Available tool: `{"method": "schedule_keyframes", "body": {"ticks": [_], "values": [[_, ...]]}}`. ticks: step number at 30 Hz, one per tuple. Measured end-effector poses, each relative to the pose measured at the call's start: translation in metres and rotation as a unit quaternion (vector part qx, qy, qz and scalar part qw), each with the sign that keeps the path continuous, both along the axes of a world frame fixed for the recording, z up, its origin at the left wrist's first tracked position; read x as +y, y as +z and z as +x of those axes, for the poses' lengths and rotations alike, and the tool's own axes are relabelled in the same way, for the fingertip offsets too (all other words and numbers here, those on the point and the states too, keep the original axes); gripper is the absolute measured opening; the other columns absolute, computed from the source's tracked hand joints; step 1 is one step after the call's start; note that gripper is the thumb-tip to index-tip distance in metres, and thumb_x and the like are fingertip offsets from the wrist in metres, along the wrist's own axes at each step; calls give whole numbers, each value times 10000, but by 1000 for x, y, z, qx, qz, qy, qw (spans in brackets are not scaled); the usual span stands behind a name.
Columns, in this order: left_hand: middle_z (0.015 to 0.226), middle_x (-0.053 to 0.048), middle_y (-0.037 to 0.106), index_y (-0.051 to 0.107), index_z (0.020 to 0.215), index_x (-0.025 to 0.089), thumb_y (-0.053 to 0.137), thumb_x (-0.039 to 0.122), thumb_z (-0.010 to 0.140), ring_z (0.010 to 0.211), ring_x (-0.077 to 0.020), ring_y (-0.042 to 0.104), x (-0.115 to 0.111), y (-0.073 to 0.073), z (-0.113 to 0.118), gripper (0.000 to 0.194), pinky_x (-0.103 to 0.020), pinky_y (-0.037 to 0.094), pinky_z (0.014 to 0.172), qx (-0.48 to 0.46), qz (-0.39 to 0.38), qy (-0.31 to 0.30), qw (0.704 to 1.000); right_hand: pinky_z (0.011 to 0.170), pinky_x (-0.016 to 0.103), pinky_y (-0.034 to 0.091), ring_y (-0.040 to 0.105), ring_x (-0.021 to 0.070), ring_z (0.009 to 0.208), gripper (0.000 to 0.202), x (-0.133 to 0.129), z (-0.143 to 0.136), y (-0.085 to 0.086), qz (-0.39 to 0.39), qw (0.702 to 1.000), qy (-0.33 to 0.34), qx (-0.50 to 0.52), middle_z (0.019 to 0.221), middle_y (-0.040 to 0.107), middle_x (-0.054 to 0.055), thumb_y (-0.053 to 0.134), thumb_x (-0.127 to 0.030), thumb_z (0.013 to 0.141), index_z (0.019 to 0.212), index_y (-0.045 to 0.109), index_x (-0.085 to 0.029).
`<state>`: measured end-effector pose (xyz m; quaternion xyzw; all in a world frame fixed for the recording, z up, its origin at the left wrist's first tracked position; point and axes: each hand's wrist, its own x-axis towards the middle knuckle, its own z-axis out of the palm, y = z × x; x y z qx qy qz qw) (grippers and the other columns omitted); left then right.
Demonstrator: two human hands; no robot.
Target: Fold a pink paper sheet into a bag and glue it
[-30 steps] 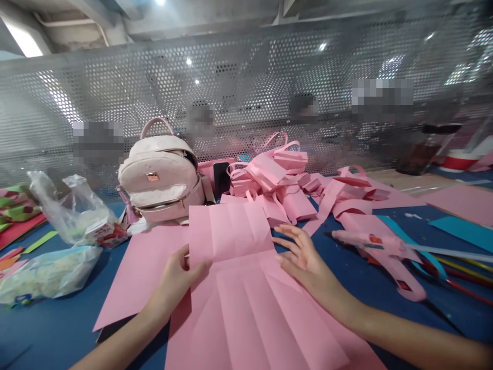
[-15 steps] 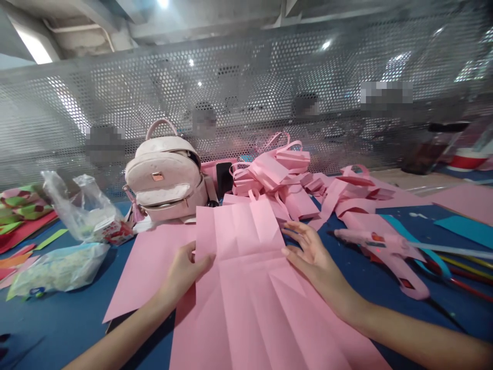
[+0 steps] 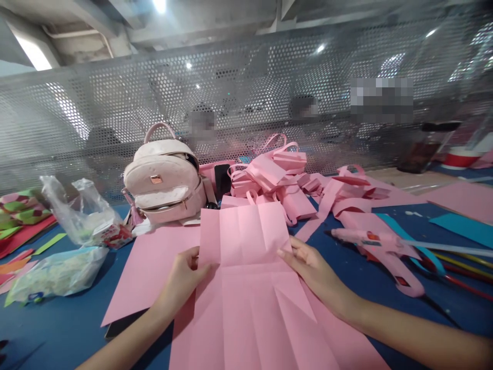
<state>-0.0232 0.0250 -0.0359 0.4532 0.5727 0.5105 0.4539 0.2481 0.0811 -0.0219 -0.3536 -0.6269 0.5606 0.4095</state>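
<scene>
A creased pink sheet of paper is raised before me, its fold lines running lengthwise and across. My left hand grips its left edge, thumb on the near face and fingers behind. On the opposite edge, my right hand pinches the paper the same way, its fingertips partly hidden behind the sheet. More flat pink paper lies underneath and to the left. Beyond the sheet is a heap of small pink paper bags with handles.
A pale backpack stands at the back, with a dark phone beside it. To the right lies a pink glue gun with a glue stick. Plastic bags sit at left. A perforated metal screen closes off the far side.
The fingers of my right hand have closed from spread to gripping the sheet's right edge. The creased sheet has shifted slightly right.
</scene>
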Motion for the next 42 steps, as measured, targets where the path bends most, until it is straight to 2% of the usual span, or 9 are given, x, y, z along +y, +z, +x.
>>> {"method": "schedule_keyframes", "body": {"ticks": [4, 7, 11, 16, 23, 27, 35, 39, 42], "values": [[818, -111, 784, 774, 909, 123, 857, 387, 637, 784, -261, 736, -7, 2, 1, 388, -311, 564, 702, -1, 0, -7, 1000, 1083, 569, 457, 638, 354, 1217, 453, 2, 1, -2, 3, 999, -52, 6, 1176, 753, 91, 691, -570, 864, 1204, 687, -270], [831, -114, 787, 790, 842, 130, 842, 389, 659, 798, -257, 728, -10, 1, 1, 322, -299, 553, 700, 13, 4, -1, 1000, 1067, 577, 471, 634, 361, 1221, 507, 1, 0, -2, -14, 999, -44, 24, 1166, 754, 108, 710, -575, 847, 1230, 673, -246], [734, -89, 761, 779, 737, 131, 818, 412, 686, 664, -216, 678, -11, -2, 1, 289, -263, 497, 584, 37, 0, 2, 999, 1013, 544, 525, 645, 361, 1207, 531, -1, -1, 2, -23, 999, -26, 19, 1179, 748, 116, 701, -593, 851, 1241, 663, -236], [548, -7, 626, 702, 582, 144, 792, 384, 710, 538, -142, 561, -12, 1, 2, 286, -216, 376, 508, 78, 8, 2, 997, 996, 520, 542, 641, 356, 1213, 507, -3, 0, 6, -6, 1000, -7, 3, 1200, 740, 109, 659, -584, 883, 1263, 658, -249], [800, -80, 760, 771, 675, 176, 758, 324, 681, 770, -232, 683, -13, 12, 6, 149, -264, 491, 684, 106, 25, -31, 994, 955, 511, 569, 674, 348, 1164, 532, -2, -1, 3, -9, 1000, 16, 8, 1167, 752, 111, 642, -586, 888, 1300, 646, -249], [906, -79, 761, 722, 673, 187, 752, 289, 676, 815, -227, 688, -13, 14, 7, 106, -254, 497, 689, 101, 36, -49, 993, 934, 505, 581, 681, 347, 1151, 535, -2, -1, 2, -6, 1000, 28, 4, 1167, 750, 110, 651, -579, 881, 1300, 649, -246], [919, -88, 746, 779, 834, 183, 645, 443, 882, 915, -246, 662, -16, 14, 5, 297, -286, 490, 836, 99, 52, -82, 990, 937, 491, 577, 699, 334, 1101, 461, -6, -1, 4, 4, 999, 42, 12, 1109, 763, 86, 679, -517, 883, 1259, 678, -249], [792, -46, 709, 729, 831, 178, 755, 307, 755, 730, -181, 648, -15, 7, 9, 152, -240, 482, 674, 68, 38, -70, 995, 946, 480, 569, 699, 327, 1096, 420, -9, -1, 5, 6, 999, 51, 10, 1105, 762, 78, 691, -508, 876, 1210, 698, -253], [598, 55, 602, 608, 875, 211, 775, 251, 673, 528, -114, 561, -12, 2, 12, 265, -196, 418, 543, 25, 23, -45, 998, 932, 476, 572, 698, 326, 1094, 399, -12, -2, 6, 2, 998, 64, 12, 1111, 758, 75, 679, -515, 884, 1192, 700, -263]]}}
